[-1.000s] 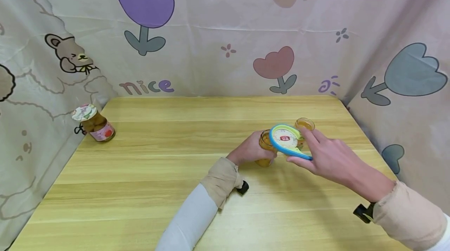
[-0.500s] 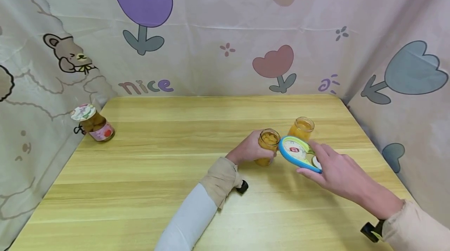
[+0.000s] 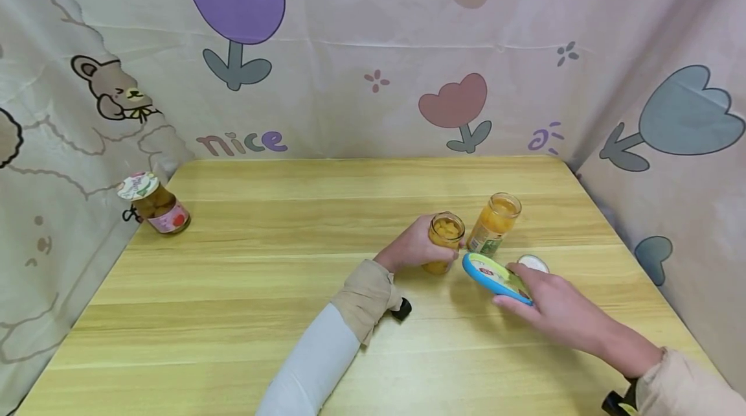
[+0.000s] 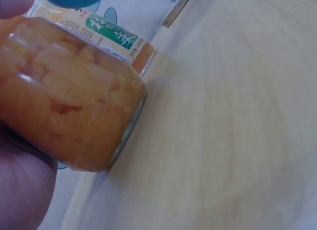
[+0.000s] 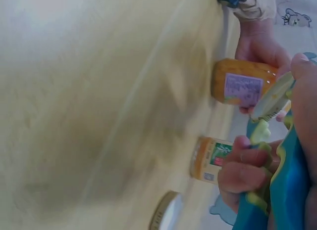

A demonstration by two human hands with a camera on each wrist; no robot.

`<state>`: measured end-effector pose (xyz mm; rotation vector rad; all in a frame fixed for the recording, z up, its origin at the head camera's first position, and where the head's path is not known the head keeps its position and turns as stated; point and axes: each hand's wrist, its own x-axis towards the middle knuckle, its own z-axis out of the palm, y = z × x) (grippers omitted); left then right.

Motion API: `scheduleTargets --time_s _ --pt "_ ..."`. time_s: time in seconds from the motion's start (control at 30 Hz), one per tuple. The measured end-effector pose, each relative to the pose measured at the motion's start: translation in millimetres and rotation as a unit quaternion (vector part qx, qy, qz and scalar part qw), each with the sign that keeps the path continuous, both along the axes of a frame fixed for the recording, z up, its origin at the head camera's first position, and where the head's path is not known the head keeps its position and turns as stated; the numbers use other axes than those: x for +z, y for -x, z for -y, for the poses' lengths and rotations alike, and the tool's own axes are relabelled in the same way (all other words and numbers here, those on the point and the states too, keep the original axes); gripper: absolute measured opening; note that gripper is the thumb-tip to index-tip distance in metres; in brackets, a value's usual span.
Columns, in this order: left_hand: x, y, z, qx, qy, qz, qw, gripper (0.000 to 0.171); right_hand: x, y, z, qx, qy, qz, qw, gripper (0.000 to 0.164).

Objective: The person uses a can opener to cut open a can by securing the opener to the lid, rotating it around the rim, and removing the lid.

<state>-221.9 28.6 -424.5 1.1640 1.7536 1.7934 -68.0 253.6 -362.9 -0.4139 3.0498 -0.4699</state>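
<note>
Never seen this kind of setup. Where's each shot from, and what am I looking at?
There's no machine here, just a person's two bare hands. The wide view is a head-worn camera looking forward and down; the close-ups come from a camera on each wrist.

The left hand grips an open jar of yellow chunks. The right hand holds a blue-and-green opener with a detached lid in it.

On the wooden table: a second open jar, a loose lid and, far left, a covered jar.

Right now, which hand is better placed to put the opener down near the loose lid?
Probably the right hand: it holds the opener close to the loose lid, while the left hand holds an open jar.
</note>
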Motion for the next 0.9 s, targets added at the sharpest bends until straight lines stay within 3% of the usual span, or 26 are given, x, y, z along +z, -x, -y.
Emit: scheduleTargets --time_s 0.17,0.3,0.37,0.53,0.6,0.77,0.9 --pt "1.0 -0.2 -0.8 0.010 0.010 -0.006 0.9999 0.038 -6.3 -1.6 -0.4 -0.005 0.059 0.070 0.996 0.054" --pt "6.8 -3.5 0.1 0.020 0.015 -0.003 0.9997 0.035 -10.5 -0.4 -2.3 0.012 0.138 0.147 0.979 0.038" --pt "12.7 -6.7 2.1 0.021 0.015 0.003 0.9997 0.035 -11.9 0.7 -3.8 0.032 0.195 0.200 0.960 0.038" --pt "26.5 -13.4 6.6 0.029 0.027 0.001 0.9992 0.034 -14.5 4.1 -6.9 0.070 0.329 0.350 0.874 0.054" --pt "29.3 -15.0 7.2 0.041 0.037 -0.010 0.9985 0.034 -15.4 5.7 -6.5 0.080 0.355 0.387 0.847 0.060" --pt "31.0 -16.9 5.4 0.074 0.062 -0.027 0.9950 0.035 -17.7 9.5 -4.7 0.069 0.389 0.444 0.805 0.069" --pt "23.2 -12.4 0.0 0.097 0.080 -0.028 0.9917 0.040 -19.3 11.7 -4.4 0.049 0.393 0.470 0.789 0.070"
